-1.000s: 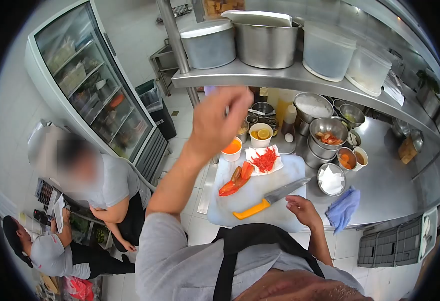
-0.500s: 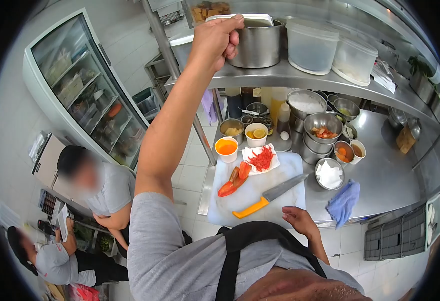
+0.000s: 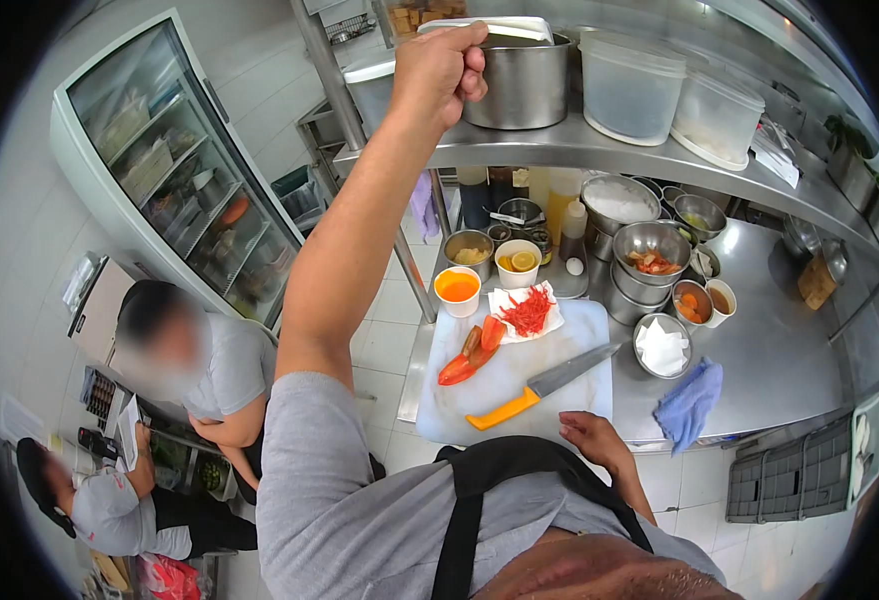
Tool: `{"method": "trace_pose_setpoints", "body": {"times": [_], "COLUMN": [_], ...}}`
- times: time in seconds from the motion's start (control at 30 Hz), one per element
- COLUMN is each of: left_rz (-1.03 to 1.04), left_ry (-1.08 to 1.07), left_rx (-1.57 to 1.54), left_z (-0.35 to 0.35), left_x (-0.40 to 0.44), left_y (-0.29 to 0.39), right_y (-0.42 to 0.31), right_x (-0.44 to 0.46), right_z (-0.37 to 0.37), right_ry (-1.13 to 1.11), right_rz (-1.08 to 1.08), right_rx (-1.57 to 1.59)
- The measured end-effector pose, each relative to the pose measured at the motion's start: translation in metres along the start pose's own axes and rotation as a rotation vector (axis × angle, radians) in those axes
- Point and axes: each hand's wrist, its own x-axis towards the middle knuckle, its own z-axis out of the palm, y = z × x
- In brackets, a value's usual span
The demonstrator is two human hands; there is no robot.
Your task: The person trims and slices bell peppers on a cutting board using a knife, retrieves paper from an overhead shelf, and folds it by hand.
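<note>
My left hand [image 3: 442,75] is raised to the shelf at the front of a steel pot [image 3: 519,90]. Its fingers are curled closed at the edge of a white lid [image 3: 514,27], which sits tilted over the pot. My right hand [image 3: 595,440] hangs at the near edge of the white cutting board [image 3: 579,400], fingers loosely apart and holding nothing. On the board lie a knife [image 3: 544,387] with a yellow handle, pieces of red pepper [image 3: 471,358], and thin red shreds [image 3: 525,311] on a white paper towel.
Cups and bowls, including an orange-filled cup [image 3: 457,290] and stacked steel bowls [image 3: 651,255], stand behind the board. A blue cloth [image 3: 689,403] lies at the counter edge. Plastic tubs [image 3: 631,85] fill the shelf. Two people [image 3: 229,370] are at the left by a glass-door fridge [image 3: 174,160].
The view has shifted slightly. My left hand stays at the lid and pot, and my right hand stays by the board. The person nearest me has moved a little.
</note>
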Motion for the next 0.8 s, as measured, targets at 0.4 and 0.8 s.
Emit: {"method": "trace_pose_setpoints", "body": {"times": [0.4,0.8], "left_rz": [0.069,0.11], "left_ry": [-0.008,-0.018], "left_rx": [0.018,-0.094], "left_z": [0.001,-0.007], "left_x": [0.001,0.003], "left_y": [-0.008,-0.009], "right_y": [0.012,0.01], "right_x": [0.007,0.006], "right_z": [0.003,0.005], "right_ry": [-0.022,0.012], "right_rz": [-0.009,-0.028], "right_rx": [-0.022,-0.047]}}
